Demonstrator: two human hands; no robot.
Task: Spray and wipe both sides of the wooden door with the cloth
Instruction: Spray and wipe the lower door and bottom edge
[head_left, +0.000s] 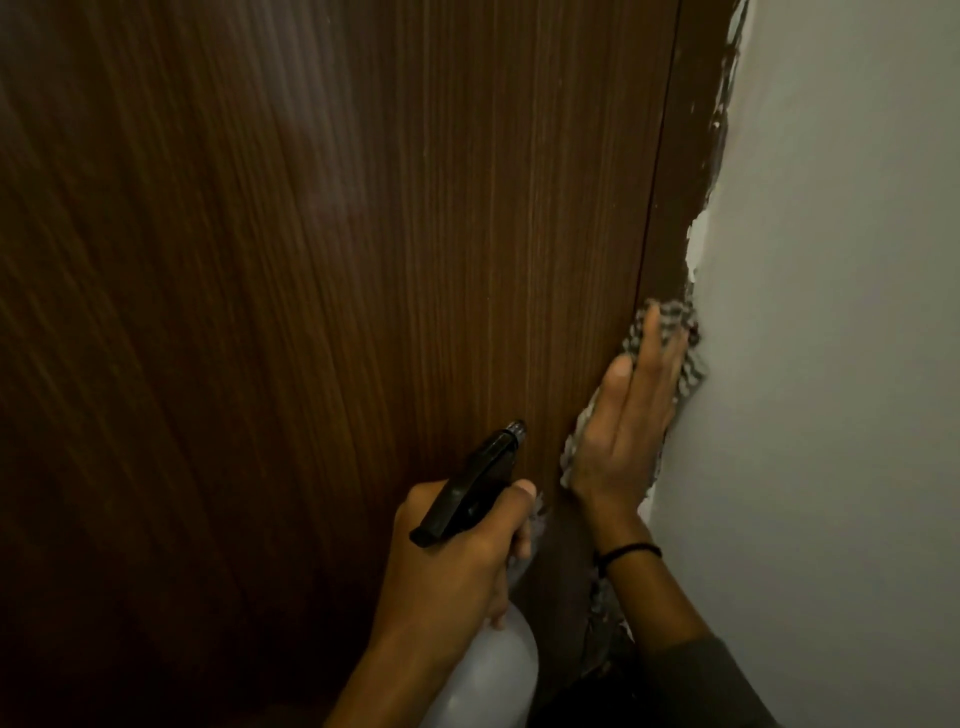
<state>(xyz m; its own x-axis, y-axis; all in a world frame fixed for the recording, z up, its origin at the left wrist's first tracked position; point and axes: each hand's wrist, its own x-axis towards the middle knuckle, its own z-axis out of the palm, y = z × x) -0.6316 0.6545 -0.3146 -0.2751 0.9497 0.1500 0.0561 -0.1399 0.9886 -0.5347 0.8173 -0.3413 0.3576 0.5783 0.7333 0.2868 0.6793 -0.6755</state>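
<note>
A dark brown wooden door (311, 312) fills the left and middle of the view. My right hand (623, 426) lies flat with straight fingers on a grey-and-white checked cloth (675, 317), pressing it against the door's right edge and frame. My left hand (457, 561) grips a spray bottle (488, 670) with a pale translucent body and a black trigger head (478, 483), nozzle pointing up at the door just left of the cloth.
A white wall (831, 364) stands close on the right, with chipped, ragged paint along the dark door frame (685, 156). A thin black band circles my right wrist. The light is dim.
</note>
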